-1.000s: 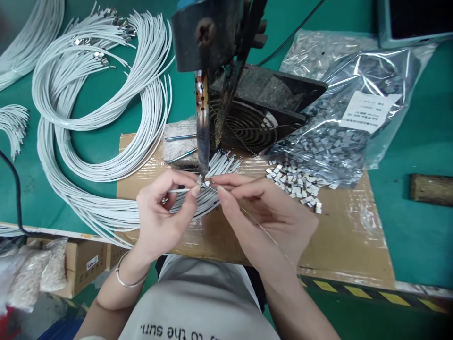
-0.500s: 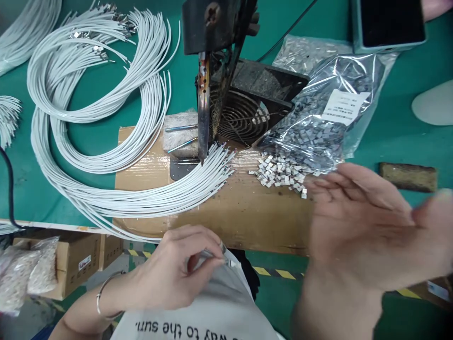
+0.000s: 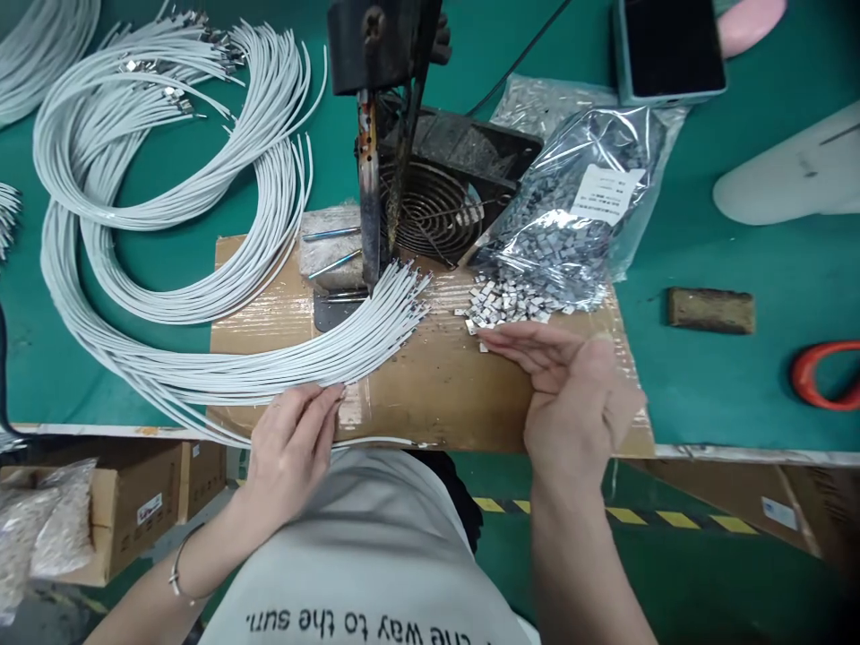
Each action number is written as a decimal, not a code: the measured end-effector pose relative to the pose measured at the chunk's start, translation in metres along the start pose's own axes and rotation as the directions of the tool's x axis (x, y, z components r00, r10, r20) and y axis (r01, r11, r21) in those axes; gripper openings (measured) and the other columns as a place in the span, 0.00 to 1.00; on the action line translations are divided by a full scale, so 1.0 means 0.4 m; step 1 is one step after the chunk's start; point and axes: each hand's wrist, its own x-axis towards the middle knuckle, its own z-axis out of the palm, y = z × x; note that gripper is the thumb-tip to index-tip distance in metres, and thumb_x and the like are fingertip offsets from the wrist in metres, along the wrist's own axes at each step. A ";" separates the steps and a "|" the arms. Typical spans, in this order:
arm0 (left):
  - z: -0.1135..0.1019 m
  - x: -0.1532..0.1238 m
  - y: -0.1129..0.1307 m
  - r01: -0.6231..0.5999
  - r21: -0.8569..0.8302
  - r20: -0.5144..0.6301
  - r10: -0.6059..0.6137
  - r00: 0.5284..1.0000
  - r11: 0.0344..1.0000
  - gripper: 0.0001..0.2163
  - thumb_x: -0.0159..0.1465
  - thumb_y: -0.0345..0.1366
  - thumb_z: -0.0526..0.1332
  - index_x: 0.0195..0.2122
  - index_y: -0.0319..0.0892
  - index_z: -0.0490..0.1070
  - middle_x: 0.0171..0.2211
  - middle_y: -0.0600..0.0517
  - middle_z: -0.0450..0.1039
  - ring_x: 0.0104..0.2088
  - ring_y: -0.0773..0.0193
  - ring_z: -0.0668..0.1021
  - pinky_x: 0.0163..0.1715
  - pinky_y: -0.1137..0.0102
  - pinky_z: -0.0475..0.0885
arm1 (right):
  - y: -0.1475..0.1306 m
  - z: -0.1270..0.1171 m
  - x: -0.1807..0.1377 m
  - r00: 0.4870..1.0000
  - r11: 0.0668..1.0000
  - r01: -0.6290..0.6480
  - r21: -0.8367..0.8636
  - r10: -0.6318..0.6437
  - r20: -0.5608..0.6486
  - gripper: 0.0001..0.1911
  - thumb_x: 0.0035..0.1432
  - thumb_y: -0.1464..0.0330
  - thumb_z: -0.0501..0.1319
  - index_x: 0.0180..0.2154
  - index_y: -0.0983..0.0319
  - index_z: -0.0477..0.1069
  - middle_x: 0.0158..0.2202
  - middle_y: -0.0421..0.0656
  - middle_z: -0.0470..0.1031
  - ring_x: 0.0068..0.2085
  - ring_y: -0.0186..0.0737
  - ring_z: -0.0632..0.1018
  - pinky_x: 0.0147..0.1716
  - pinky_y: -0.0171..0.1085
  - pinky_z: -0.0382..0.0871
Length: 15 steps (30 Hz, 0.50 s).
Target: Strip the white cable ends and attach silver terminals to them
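Observation:
My left hand (image 3: 294,445) lies flat with fingers stretched out at the near edge of a cardboard sheet (image 3: 436,394), fingertips touching a bundle of white wires (image 3: 269,367). My right hand (image 3: 564,385) reaches with extended fingers to a loose pile of small metal terminals (image 3: 501,305) spilling from a clear plastic bag (image 3: 571,233); whether it holds one I cannot tell. A soldering iron (image 3: 368,206) hangs upright over the wire ends.
A black fan (image 3: 436,202) stands behind the iron. More white wire loops (image 3: 167,179) cover the green table at left. A phone (image 3: 668,45), a brown block (image 3: 710,310) and a red object (image 3: 826,374) lie at right. Cardboard boxes (image 3: 127,511) sit below left.
Both hands left the iron's tip. The left hand drew back towards my lap, then returned to the wire bundle. The right hand swung out to the right and came back to the terminal pile.

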 end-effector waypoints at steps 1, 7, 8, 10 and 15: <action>0.001 0.002 -0.001 -0.008 0.027 -0.003 0.008 1.000 1.000 0.14 0.73 0.25 0.64 0.56 0.44 0.78 0.39 0.47 0.81 0.36 0.57 0.83 0.37 0.64 0.79 | 0.000 0.000 -0.002 1.000 1.000 0.004 0.012 -0.004 0.001 0.30 0.76 0.46 0.55 0.38 0.62 0.83 0.37 0.49 0.88 0.39 0.48 0.88 0.44 0.49 0.84; -0.022 0.030 -0.002 0.008 0.011 0.094 -0.009 0.995 1.000 0.08 0.73 0.24 0.62 0.44 0.46 0.74 0.36 0.49 0.79 0.36 0.54 0.80 0.39 0.60 0.75 | 0.005 -0.022 0.001 0.996 0.998 0.044 0.038 -0.041 -0.084 0.29 0.74 0.46 0.58 0.35 0.61 0.84 0.33 0.47 0.87 0.35 0.48 0.87 0.39 0.49 0.83; -0.031 0.032 -0.004 0.001 -0.019 0.118 0.001 0.993 1.000 0.09 0.73 0.23 0.62 0.44 0.46 0.73 0.37 0.48 0.79 0.37 0.54 0.79 0.41 0.60 0.75 | 0.005 -0.029 0.002 0.994 0.998 0.052 0.024 -0.050 -0.093 0.28 0.75 0.46 0.59 0.35 0.60 0.84 0.32 0.46 0.86 0.33 0.47 0.86 0.36 0.47 0.82; -0.050 0.033 -0.008 0.001 -0.096 0.160 0.014 0.987 0.995 0.10 0.73 0.22 0.61 0.46 0.45 0.72 0.41 0.47 0.79 0.41 0.55 0.80 0.45 0.60 0.77 | 0.004 -0.045 0.004 0.994 0.996 0.073 -0.056 -0.077 -0.083 0.25 0.75 0.49 0.60 0.35 0.59 0.85 0.31 0.45 0.85 0.29 0.44 0.83 0.29 0.43 0.77; -0.085 0.052 0.001 0.183 -0.362 0.368 -0.040 0.929 0.914 0.10 0.75 0.24 0.60 0.52 0.46 0.70 0.40 0.52 0.80 0.38 0.62 0.83 0.40 0.69 0.78 | 0.001 -0.070 0.015 0.985 0.895 0.172 -0.411 -0.151 0.083 0.09 0.66 0.60 0.71 0.37 0.58 0.86 0.30 0.41 0.82 0.27 0.37 0.76 0.25 0.38 0.70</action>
